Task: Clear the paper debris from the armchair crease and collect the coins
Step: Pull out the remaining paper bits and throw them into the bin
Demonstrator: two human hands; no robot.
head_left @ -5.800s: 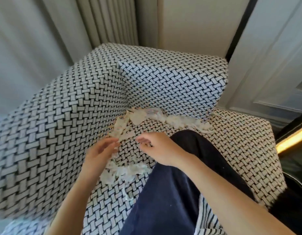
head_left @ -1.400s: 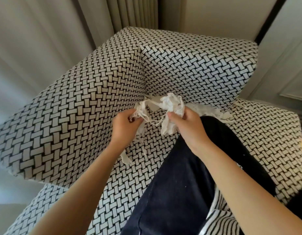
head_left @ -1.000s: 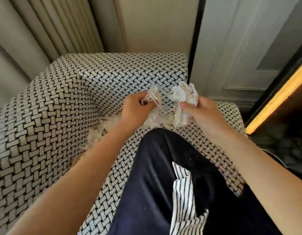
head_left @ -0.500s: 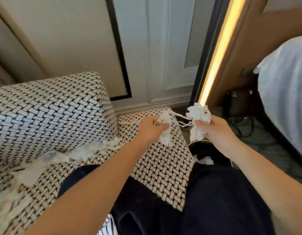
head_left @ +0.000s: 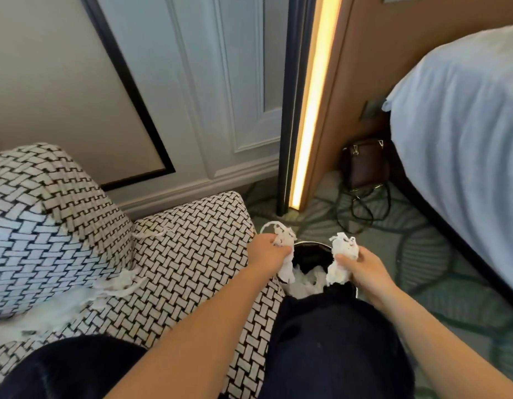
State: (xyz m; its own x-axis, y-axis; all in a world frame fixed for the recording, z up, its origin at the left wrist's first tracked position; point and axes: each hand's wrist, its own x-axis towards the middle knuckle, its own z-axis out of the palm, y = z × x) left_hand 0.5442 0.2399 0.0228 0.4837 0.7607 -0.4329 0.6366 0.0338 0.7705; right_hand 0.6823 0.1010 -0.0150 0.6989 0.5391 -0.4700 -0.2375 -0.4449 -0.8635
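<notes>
View: head camera, looking down past my knees.
Left hand (head_left: 267, 253): clenched round a wad of shredded white paper (head_left: 284, 240), held at the near rim of the bin.
Right hand (head_left: 362, 266): clenched round a second wad of shredded white paper (head_left: 343, 250), over the bin mouth.
Round black waste bin (head_left: 310, 245): on the floor just beside the front corner of the seat, between my two hands; crumpled white paper (head_left: 305, 285) already lies inside.
Black-and-white basket-weave fabric armchair (head_left: 192, 249): I am seated on it, with the bin off its front edge.
Loose white paper shreds (head_left: 76, 305): strung along the crease where the seat meets the upright cushion, well apart from both hands.
Coins: none visible; whether any lie under the shreds I cannot tell.
Step in hand: by my judgement, binning one double handful of debris, with more left in the crease.
Next move: calls for loosening both grips squarely over the opening, since the light strips could drift onto the green patterned carpet (head_left: 451, 272), then going back to the crease.
Also present: white-covered bed (head_left: 465, 125); dark brown handbag (head_left: 364, 168) on the floor beside it.
</notes>
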